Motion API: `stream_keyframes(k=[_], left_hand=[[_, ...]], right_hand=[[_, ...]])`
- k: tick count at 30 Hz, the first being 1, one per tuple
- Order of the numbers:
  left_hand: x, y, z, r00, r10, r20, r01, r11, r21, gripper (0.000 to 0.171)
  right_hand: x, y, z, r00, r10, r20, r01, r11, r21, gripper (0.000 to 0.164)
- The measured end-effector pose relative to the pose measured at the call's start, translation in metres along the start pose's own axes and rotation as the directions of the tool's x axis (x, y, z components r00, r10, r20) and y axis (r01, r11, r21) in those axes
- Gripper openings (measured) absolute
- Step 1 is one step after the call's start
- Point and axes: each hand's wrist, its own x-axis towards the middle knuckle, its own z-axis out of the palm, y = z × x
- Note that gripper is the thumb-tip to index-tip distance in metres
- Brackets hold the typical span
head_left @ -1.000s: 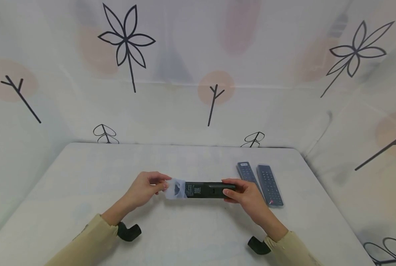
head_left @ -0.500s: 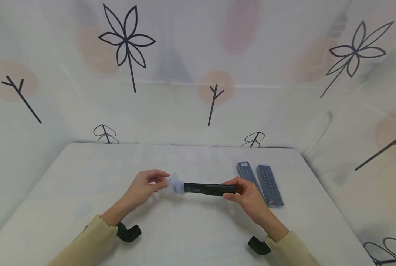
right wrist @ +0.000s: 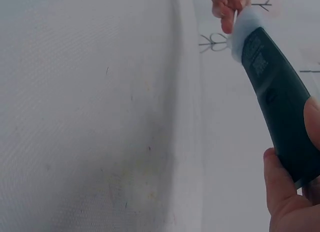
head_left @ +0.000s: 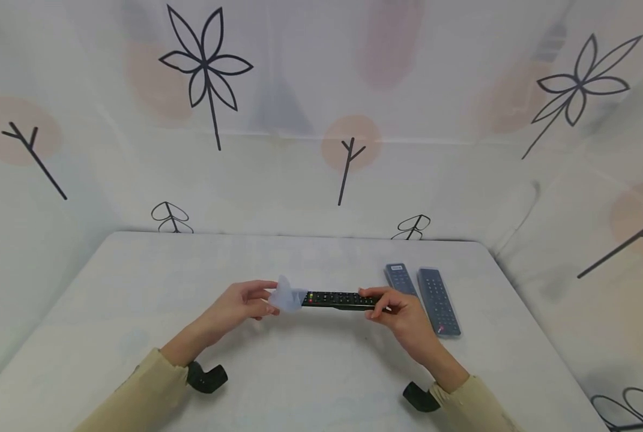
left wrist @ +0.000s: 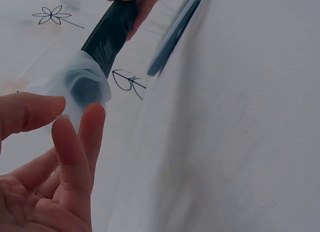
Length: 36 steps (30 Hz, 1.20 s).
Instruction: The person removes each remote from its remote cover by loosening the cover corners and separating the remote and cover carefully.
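A black remote control [head_left: 337,299] is held level above the table, its button side now showing in the head view. My right hand [head_left: 399,309] grips its right end between thumb and fingers. Over its left end sits a translucent, bluish remote cover [head_left: 289,295], bunched and flared outward. My left hand [head_left: 245,300] has curled fingers at the flared edge of this cover and appears to pinch it. In the left wrist view the thumb tip meets a fingertip [left wrist: 61,124] beside the cover. The dark back of the remote [right wrist: 280,101] shows in the right wrist view.
Two more remotes in clear covers, a left one [head_left: 400,279] and a right one [head_left: 438,302], lie on the white table [head_left: 310,372] behind my right hand. Black curved pieces [head_left: 208,378] stick out at both cuffs. A patterned cloth [head_left: 278,180] hangs around the table.
The remote has rolled from its back, through its edge, to its button side. The cover's loose end now flares more, and the left fingers are spread slightly wider. The remotes on the table stayed put.
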Motion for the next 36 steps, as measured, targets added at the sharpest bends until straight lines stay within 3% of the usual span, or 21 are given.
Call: stream_keyframes(k=[7, 10, 14, 23, 36], left_hand=[[-0.001, 0.003, -0.001, 1.000, 0.010, 0.001, -0.009, 0.995, -0.099, 0.049], [0.001, 0.004, 0.003, 0.998, -0.026, -0.064, 0.020, 0.996, -0.089, 0.048], [0.003, 0.004, 0.009, 0.986, -0.057, -0.159, 0.051, 0.998, -0.044, 0.044], [0.003, 0.005, 0.008, 0.981, -0.016, -0.192, 0.016, 1.000, 0.002, 0.037], [0.001, 0.009, 0.003, 0.977, -0.031, -0.213, 0.041, 0.998, 0.044, 0.034]], right_hand=[[0.000, 0.003, 0.001, 0.999, -0.006, 0.032, 0.009, 0.997, -0.078, 0.028], [0.000, 0.003, 0.000, 0.999, 0.003, 0.050, 0.002, 0.996, -0.093, 0.036], [0.000, 0.004, 0.000, 0.998, 0.040, 0.058, -0.033, 0.993, -0.113, 0.028], [0.001, 0.003, -0.002, 0.989, 0.148, 0.009, -0.148, 0.988, -0.036, 0.021], [0.001, 0.005, -0.002, 0.981, 0.195, 0.007, -0.195, 0.979, 0.064, 0.026]])
